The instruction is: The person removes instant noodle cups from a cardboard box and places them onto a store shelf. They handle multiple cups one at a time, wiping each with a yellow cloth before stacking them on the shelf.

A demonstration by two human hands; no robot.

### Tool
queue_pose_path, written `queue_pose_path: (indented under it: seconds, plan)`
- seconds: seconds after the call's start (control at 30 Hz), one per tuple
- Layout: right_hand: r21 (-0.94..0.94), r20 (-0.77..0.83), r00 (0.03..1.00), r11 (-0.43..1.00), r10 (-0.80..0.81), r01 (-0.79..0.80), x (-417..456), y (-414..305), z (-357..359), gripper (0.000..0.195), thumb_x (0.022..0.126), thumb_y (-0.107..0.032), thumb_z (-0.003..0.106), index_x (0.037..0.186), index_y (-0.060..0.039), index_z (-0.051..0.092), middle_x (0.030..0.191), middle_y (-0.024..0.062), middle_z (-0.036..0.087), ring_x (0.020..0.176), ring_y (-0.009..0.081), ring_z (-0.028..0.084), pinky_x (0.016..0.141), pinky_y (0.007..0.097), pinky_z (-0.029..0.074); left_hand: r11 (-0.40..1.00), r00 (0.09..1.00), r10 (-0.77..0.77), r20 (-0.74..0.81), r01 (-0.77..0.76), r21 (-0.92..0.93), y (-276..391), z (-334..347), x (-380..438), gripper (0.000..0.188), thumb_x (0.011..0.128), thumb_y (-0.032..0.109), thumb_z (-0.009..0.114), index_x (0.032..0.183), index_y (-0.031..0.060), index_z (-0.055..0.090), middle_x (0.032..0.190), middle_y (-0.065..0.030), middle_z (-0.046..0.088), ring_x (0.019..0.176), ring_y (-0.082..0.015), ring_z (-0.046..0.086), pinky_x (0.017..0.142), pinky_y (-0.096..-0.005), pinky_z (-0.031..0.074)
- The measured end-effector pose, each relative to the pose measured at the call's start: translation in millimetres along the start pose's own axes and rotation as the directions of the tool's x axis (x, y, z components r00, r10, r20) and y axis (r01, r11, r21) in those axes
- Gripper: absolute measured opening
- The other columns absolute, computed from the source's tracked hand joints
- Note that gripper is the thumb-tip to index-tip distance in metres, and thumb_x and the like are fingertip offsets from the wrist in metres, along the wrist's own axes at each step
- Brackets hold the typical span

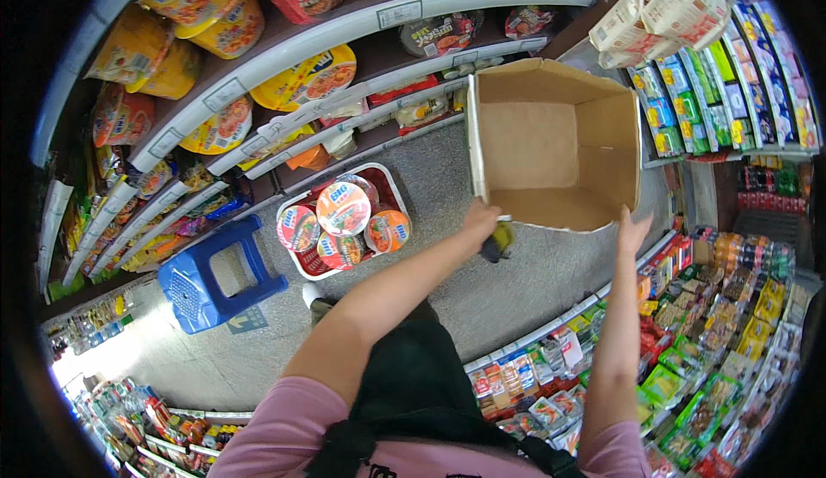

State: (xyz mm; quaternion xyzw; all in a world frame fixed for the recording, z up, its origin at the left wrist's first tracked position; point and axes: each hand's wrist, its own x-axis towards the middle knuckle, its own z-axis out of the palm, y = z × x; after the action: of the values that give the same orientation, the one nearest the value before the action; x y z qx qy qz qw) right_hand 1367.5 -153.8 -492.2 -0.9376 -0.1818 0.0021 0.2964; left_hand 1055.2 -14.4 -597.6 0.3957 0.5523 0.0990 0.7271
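Observation:
A cardboard box (532, 142) is held out before me, its open side facing up towards me and its bare brown inside showing. My left hand (482, 223) grips the near left corner. At the near right corner, my right hand (632, 233) holds the edge, thumb stuck outwards and some fingers hidden. Just beneath my left hand is a small dark and yellow-green object (498, 242); I cannot tell what it is or whether I hold it. Left of the box, a red and white plastic basket (310, 268) on the floor holds several instant noodle bowls (344, 209).
A blue plastic step stool (213, 275) stands on the grey floor (542, 278) beside the basket. Shelves with noodle bowls (306, 78) curve along the far left. Packaged snacks (697, 349) fill a display at right. Bundled white packages (658, 16) sit beyond the box.

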Motion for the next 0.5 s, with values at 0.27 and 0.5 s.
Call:
queue_pose_path:
  seconds: [0.27,0.5]
  plan:
    - [0.423,0.709,0.664,0.611,0.237,-0.669,-45.2,-20.7,116.9,0.104,0.093,-0.049,0.073,0.165,-0.0078,0.010,0.161,0.0224,0.035,0.120,0.0347,0.064,0.094,0.0425,0.056,0.984,0.995,-0.089,-0.035,0.094,0.154,36.5,122.2,75.4,0.084,0.094,0.048,0.062,0.147,-0.0086,0.030,0.126,-0.0383,0.062,0.117,-0.0484,0.065,0.100,-0.0500,0.051]
    - [0.559,0.555,0.776,0.556,0.300,-0.615,-6.9,12.5,180.4,0.083,0.102,-0.008,0.059,0.163,-0.0093,0.002,0.152,0.0198,0.047,0.107,0.0356,0.070,0.088,0.0431,0.063,0.933,0.964,0.121,0.236,-0.192,0.305,15.4,62.2,112.0,0.103,0.088,0.060,0.070,0.158,-0.0041,0.030,0.128,-0.0241,0.068,0.121,-0.0349,0.064,0.105,-0.0421,0.048]
